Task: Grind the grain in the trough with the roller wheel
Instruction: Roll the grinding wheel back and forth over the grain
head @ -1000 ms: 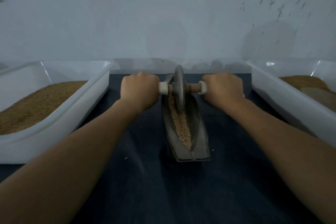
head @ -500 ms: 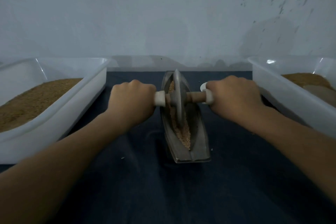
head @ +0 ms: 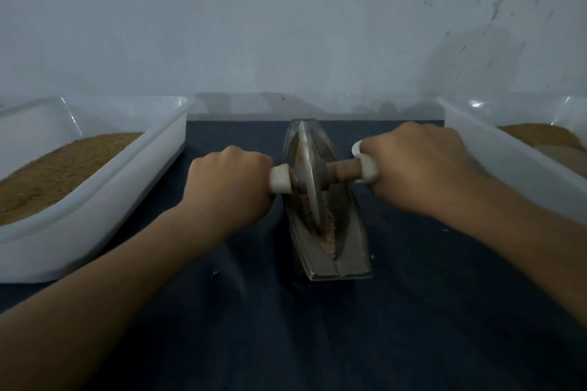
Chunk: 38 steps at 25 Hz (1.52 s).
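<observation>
A dark metal boat-shaped trough (head: 349,251) lies lengthwise on the dark blue cloth in the middle. Tan grain (head: 330,232) fills its groove. The grey metal roller wheel (head: 306,174) stands on edge in the groove, around the trough's middle, on a wooden axle (head: 341,170) with white end caps. My left hand (head: 230,182) is closed around the left handle. My right hand (head: 416,165) is closed around the right handle. Both fists hide the handle ends.
A white plastic tub (head: 95,200) with brown grain stands at the left. Another white tub (head: 495,155) with brown material stands at the right. A pale wall rises right behind the trough. Dark blue cloth (head: 317,327) covers the table toward me.
Both hands have pulled the wheel along the groove toward me, from the far end of the trough to about its middle. The grain strip behind the wheel shows again.
</observation>
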Motion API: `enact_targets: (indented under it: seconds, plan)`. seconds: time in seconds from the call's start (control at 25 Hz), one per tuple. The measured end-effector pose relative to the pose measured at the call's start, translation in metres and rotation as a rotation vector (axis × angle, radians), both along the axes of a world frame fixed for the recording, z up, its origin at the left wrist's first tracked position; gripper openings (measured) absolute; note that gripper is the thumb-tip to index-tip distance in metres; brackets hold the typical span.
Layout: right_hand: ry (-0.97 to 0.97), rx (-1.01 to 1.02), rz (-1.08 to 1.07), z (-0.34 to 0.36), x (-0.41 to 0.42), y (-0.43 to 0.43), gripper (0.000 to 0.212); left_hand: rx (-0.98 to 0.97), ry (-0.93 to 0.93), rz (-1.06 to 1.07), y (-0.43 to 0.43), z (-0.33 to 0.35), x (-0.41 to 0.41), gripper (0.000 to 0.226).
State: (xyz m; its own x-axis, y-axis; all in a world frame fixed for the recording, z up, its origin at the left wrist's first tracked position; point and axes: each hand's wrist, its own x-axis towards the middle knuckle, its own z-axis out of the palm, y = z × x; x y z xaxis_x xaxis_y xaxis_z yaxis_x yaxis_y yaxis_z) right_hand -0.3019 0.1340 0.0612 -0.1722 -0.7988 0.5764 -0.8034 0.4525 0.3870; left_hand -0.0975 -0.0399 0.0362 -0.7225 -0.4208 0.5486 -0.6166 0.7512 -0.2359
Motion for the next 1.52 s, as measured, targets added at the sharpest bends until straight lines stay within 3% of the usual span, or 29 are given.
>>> enact_targets:
  seconds: [0.08,0.24,0.28,0.36,0.48,0.6,0.68,0.76,0.84,0.92,1.0,1.12,1.32,1.4,1.52]
  plan:
    - [-0.225,0.057,-0.092,0.0,-0.006,-0.028,0.017,0.01,-0.03,0.073,-0.006,0.007,-0.025,0.005]
    - [-0.472,0.056,-0.165,-0.009,-0.018,-0.048,0.011,-0.04,-0.165,0.06,-0.02,0.041,-0.064,0.016]
    - [-0.45,0.06,-0.167,-0.009,-0.018,-0.042,0.013,-0.036,-0.168,0.045,-0.019,0.041,-0.058,0.015]
    - [-0.226,0.028,-0.095,-0.012,-0.016,-0.022,0.023,-0.075,-0.095,-0.011,-0.011,0.022,-0.029,0.008]
    - [0.029,-0.111,0.057,-0.013,0.003,0.011,0.031,-0.144,0.037,-0.162,0.001,0.001,0.015,0.043]
    - [-0.073,-0.033,0.017,-0.012,-0.004,0.001,0.022,-0.139,-0.014,-0.106,-0.011,0.008,0.003,0.029]
    - [-0.284,0.073,-0.108,0.003,-0.015,-0.027,0.017,-0.004,-0.067,-0.011,-0.027,0.023,-0.028,0.011]
    - [-0.402,0.134,-0.157,0.011,-0.027,-0.05,0.013,0.124,-0.141,0.046,-0.041,0.036,-0.05,0.016]
    - [-0.327,0.129,-0.138,0.008,-0.024,-0.044,0.015,0.132,-0.126,0.051,-0.039,0.029,-0.042,0.013]
    - [-0.129,0.062,-0.082,-0.004,-0.016,-0.017,0.02,0.034,-0.027,-0.014,-0.025,0.008,-0.011,0.011]
    - [-0.041,0.0,-0.022,-0.01,-0.002,0.017,0.021,-0.09,0.035,-0.102,-0.007,0.001,0.022,0.03]
    - [-0.078,-0.071,0.081,-0.006,0.0,0.028,0.022,-0.165,0.058,-0.131,-0.004,0.008,0.026,0.035]
    - [-0.247,0.05,-0.165,0.005,-0.015,-0.045,0.011,0.125,-0.025,0.101,-0.028,0.017,-0.036,0.005]
    - [-0.268,0.113,-0.164,0.013,-0.021,-0.052,0.01,0.175,-0.043,0.11,-0.033,0.021,-0.042,0.006]
    - [-0.171,0.123,-0.055,0.004,-0.017,-0.017,0.014,0.06,-0.007,0.003,-0.021,0.005,-0.014,0.016]
